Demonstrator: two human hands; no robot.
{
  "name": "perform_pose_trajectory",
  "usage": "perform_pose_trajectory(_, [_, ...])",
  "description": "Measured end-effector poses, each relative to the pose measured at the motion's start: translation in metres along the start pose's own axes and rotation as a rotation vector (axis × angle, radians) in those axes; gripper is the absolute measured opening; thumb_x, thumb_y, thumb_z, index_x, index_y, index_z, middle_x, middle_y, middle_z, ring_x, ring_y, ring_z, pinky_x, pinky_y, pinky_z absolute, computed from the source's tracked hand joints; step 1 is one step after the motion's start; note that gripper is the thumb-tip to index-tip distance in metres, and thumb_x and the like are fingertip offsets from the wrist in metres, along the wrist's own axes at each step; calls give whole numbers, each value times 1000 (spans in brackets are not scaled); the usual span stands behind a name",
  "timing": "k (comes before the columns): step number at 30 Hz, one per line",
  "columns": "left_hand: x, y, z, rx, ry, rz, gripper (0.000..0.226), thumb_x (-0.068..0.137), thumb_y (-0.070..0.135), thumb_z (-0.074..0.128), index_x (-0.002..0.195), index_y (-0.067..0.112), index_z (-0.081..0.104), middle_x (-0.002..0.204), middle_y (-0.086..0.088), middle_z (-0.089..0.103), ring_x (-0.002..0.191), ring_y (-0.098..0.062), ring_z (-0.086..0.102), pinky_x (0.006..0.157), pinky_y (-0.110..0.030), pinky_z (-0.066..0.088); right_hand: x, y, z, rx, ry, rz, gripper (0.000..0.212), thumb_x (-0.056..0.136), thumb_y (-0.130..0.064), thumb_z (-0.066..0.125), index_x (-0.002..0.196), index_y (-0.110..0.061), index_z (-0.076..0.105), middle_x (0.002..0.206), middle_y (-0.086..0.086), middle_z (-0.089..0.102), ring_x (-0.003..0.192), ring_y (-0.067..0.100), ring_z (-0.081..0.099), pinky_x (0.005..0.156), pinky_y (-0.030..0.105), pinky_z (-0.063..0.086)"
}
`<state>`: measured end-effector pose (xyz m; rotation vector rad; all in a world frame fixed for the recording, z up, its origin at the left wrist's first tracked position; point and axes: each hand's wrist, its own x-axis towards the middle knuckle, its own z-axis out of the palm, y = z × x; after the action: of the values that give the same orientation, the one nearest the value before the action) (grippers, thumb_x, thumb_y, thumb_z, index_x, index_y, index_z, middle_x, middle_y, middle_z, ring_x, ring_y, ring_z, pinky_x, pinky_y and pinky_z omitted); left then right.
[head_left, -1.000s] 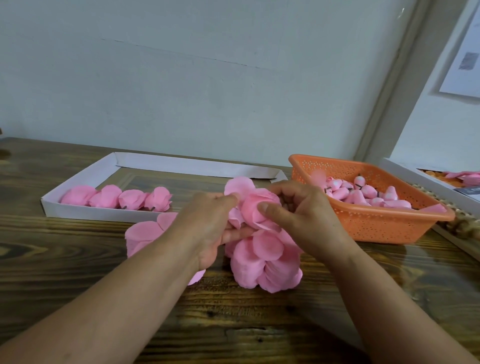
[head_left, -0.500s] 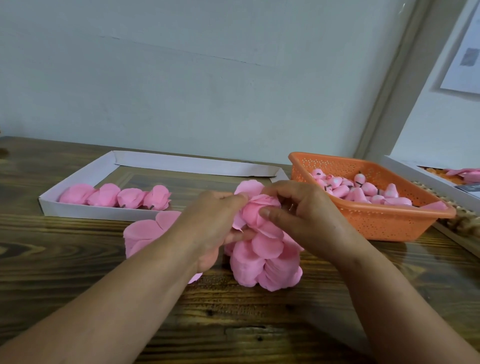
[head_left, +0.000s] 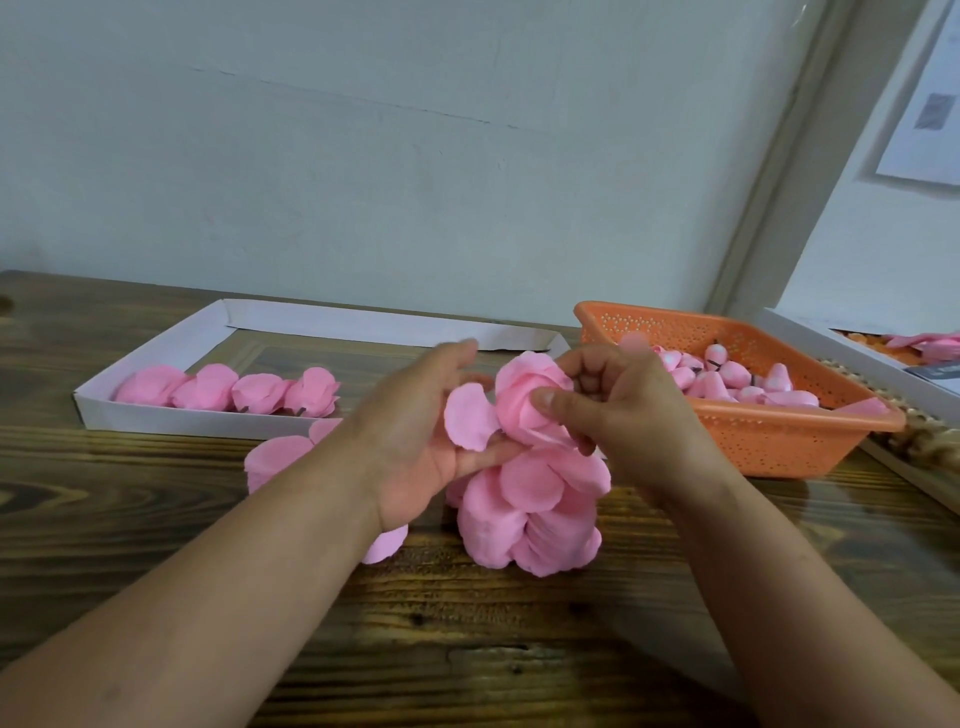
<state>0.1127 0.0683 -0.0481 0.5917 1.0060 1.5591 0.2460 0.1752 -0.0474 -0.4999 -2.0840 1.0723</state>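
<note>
Right hand (head_left: 623, 421) pinching pink flower (head_left: 524, 400) between thumb and curled fingers, holding it above petal pile (head_left: 530, 519) on surface (head_left: 467, 649); left hand (head_left: 415, 436) lying open, straight fingers touching loose petal (head_left: 467, 423) beside flower

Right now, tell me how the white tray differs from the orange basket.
The white tray is shallow with solid walls; the orange basket is deeper and perforated. The white tray holds four pink flowers in a row; the orange basket holds a heap of pink buds. Both sit on the wooden table and hold pink pieces.
</note>
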Motion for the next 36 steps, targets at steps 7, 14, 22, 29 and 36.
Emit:
perform_pose_trajectory(7, [0,-13,5,156,34,130,16,86,-9,53,100,-13,61,105,-27,68,87,-28,71,73,-29,60,2,4,2,-36,130,51,14,79,-1,69,69,-6,61,39,-7,48,35,6,38,45,19,39])
perform_pose_trajectory(14, [1,-12,4,265,207,130,20,100,10,43,103,0,59,92,-21,73,78,-29,73,69,-34,61,-1,-1,5,-60,24,28,23,80,-1,68,69,-20,61,44,-13,50,40,1,42,45,18,36])
perform_pose_trajectory(22, [0,-8,1,368,166,67,26,100,16,45,108,-2,61,97,-25,71,88,-36,71,81,-41,59,-3,-8,1,-179,-126,-52,26,82,-1,66,74,-25,64,52,-13,49,49,3,41,49,18,36])
perform_pose_trajectory(29, [2,-7,1,240,246,116,20,97,13,47,94,-2,60,88,-20,71,65,-27,71,60,-34,61,-5,-7,0,-173,-22,-87,24,83,-4,67,75,-27,63,58,0,43,52,10,38,50,24,36])
perform_pose_trajectory(36, [8,-15,1,127,250,168,16,86,-7,59,102,-10,57,90,-20,67,57,-18,70,48,-24,55,-1,-3,7,-112,118,-68,7,83,-3,66,75,-4,65,54,-2,46,47,11,38,51,32,36])
